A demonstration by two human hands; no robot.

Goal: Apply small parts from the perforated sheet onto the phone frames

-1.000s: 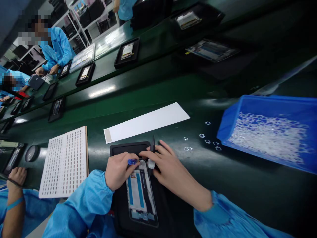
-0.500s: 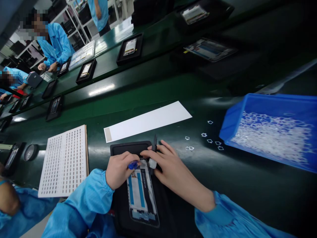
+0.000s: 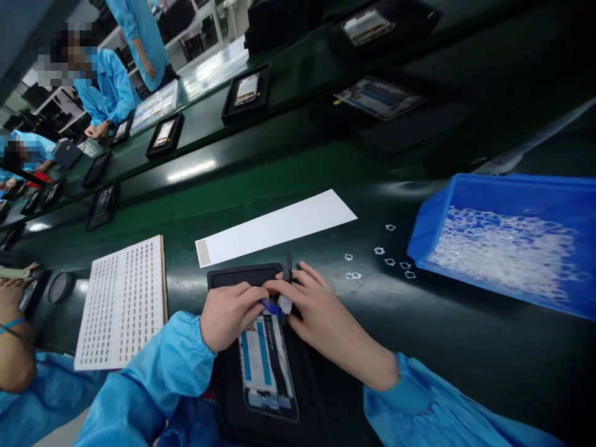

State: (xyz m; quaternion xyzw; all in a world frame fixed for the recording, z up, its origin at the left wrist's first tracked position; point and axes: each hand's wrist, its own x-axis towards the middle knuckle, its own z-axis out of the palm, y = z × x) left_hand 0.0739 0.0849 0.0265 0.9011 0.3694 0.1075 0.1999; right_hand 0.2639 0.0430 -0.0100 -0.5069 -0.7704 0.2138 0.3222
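Head view: my left fingers (image 3: 249, 297) pinch a blue piece (image 3: 271, 306), my right fingers (image 3: 297, 293) a dark slender tool (image 3: 288, 267); the open phone (image 3: 261, 360) lies beneath them in its black tray (image 3: 244, 275); I judge this fine work at its far end, calling next for steadiness.

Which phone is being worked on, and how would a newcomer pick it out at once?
On the green table, find the black tray nearest the camera. The phone lies in it, showing two blue strips along a pale panel. Unlike the other phones farther off, it has the wearer's left hand and right hand close together at its far end.
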